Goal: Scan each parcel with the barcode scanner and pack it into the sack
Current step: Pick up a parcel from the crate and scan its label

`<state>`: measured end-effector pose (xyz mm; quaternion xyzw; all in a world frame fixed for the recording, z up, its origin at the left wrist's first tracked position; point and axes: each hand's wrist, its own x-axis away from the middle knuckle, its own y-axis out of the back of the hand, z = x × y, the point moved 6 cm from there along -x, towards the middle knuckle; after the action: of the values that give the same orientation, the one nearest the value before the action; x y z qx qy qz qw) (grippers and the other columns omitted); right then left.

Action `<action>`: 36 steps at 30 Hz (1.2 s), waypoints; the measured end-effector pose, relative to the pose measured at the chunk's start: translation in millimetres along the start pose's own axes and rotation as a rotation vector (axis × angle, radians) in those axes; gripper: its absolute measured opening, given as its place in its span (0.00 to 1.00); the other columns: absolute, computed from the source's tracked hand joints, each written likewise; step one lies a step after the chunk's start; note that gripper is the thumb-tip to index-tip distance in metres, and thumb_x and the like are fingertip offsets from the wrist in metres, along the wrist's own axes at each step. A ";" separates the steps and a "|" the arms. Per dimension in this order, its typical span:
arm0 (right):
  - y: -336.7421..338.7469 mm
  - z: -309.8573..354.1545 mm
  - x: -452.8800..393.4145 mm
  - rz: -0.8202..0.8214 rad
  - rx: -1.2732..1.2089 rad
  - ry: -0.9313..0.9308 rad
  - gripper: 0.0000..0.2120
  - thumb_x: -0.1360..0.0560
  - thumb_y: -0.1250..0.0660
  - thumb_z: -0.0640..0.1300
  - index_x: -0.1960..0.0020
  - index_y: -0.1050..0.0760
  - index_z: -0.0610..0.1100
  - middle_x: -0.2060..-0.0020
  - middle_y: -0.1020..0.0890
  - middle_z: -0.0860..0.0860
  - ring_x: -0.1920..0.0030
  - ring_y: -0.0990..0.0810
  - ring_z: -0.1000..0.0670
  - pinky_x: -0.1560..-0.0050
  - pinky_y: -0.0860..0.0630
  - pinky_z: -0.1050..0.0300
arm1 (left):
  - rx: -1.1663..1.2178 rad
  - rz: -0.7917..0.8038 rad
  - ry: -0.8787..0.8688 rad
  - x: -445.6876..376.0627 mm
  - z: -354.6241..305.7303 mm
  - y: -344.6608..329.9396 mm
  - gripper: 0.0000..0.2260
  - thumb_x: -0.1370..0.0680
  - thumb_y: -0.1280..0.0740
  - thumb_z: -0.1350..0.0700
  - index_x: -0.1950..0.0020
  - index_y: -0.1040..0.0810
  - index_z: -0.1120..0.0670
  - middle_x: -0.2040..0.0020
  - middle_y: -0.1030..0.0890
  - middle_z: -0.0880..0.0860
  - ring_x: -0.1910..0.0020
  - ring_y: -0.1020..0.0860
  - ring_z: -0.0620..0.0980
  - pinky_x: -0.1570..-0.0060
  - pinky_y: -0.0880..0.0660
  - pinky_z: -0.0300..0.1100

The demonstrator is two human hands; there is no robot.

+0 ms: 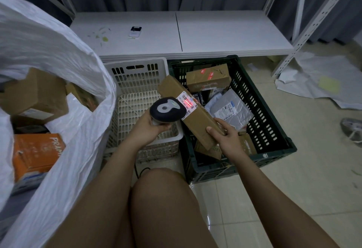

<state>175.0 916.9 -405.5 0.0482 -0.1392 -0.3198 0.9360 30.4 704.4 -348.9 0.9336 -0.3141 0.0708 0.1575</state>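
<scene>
Left hand [151, 130] wrapped around the barcode scanner [166, 108] handle, scanner head aimed right at the parcel's label [186, 104] — red scan line lit on the barcode. Right hand [225, 140] grips the near end of the long brown parcel [193, 108], thumb on top, fingers curled under. Parcel tilts up and away from that hand, over the dark green crate [274, 130]. White basket [137, 83] just beyond the left hand. Open white sack [58, 56] far left of it — boxes already inside.
</scene>
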 end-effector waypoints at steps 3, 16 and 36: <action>-0.3 1.3 1.3 0.001 0.006 -0.008 0.24 0.26 0.28 0.47 0.31 0.27 0.47 0.36 0.28 0.43 0.45 0.22 0.52 0.61 0.21 0.68 | 0.035 0.008 -0.001 0.1 1.3 -0.7 0.24 0.27 0.29 0.67 0.32 0.28 0.54 0.43 0.20 0.46 0.45 0.22 0.39 0.48 0.25 0.33; 15.0 84.5 41.6 -0.069 -0.082 0.127 0.22 0.25 0.29 0.46 0.32 0.27 0.47 0.40 0.26 0.51 0.45 0.23 0.54 0.53 0.22 0.65 | 0.200 -0.249 -0.127 37.6 -69.6 17.5 0.22 0.28 0.26 0.61 0.36 0.26 0.54 0.42 0.22 0.46 0.42 0.24 0.44 0.44 0.28 0.37; -140.0 292.0 172.1 0.070 0.658 0.811 0.25 0.29 0.30 0.60 0.33 0.27 0.57 0.44 0.32 0.54 0.43 0.31 0.53 0.49 0.27 0.58 | 0.363 -0.954 -0.239 257.7 -91.2 216.4 0.15 0.25 0.28 0.57 0.40 0.23 0.55 0.49 0.18 0.49 0.50 0.20 0.42 0.50 0.25 0.36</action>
<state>138.2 700.5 -111.7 0.4550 0.1396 -0.1833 0.8602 99.9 426.9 -149.5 0.9866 0.1477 -0.0626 -0.0289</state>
